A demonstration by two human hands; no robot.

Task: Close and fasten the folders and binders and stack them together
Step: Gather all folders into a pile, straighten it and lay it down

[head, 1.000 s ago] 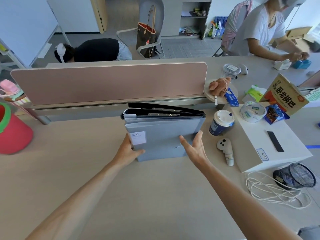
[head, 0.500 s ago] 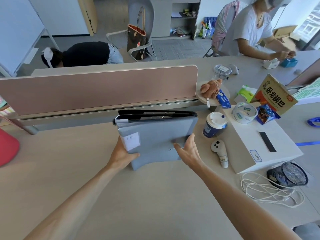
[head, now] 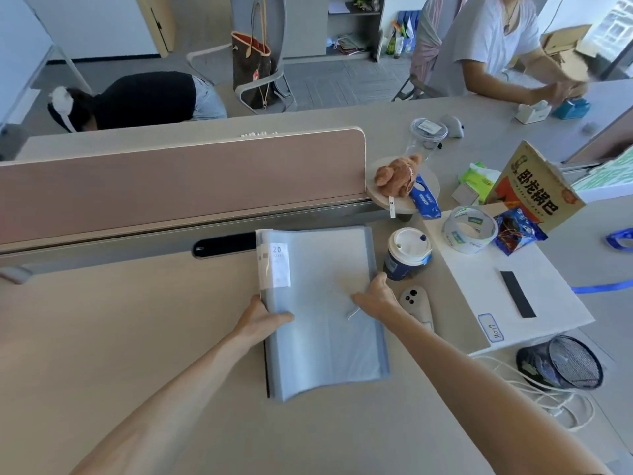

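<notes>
A stack of folders lies flat on the desk in front of me, with a pale grey-blue folder (head: 322, 303) on top that bears a white label reading 20 near its far left corner. A thin black edge of a lower binder (head: 267, 375) shows along the stack's left side. My left hand (head: 262, 317) grips the stack's left edge, thumb on top. My right hand (head: 376, 298) rests on the top cover near its right edge, fingers pressing down.
A paper coffee cup (head: 407, 253) stands just right of the stack, with a white controller (head: 416, 303) below it. A pink divider panel (head: 181, 180) runs behind. Right: white box (head: 507, 286), tape roll (head: 469, 229), mesh cap (head: 561, 366), white cord (head: 548, 399). Two people work beyond.
The stack stood upright on its edge between my hands; it now lies flat on the desk, pale folder facing up. Both hands came down with it.
</notes>
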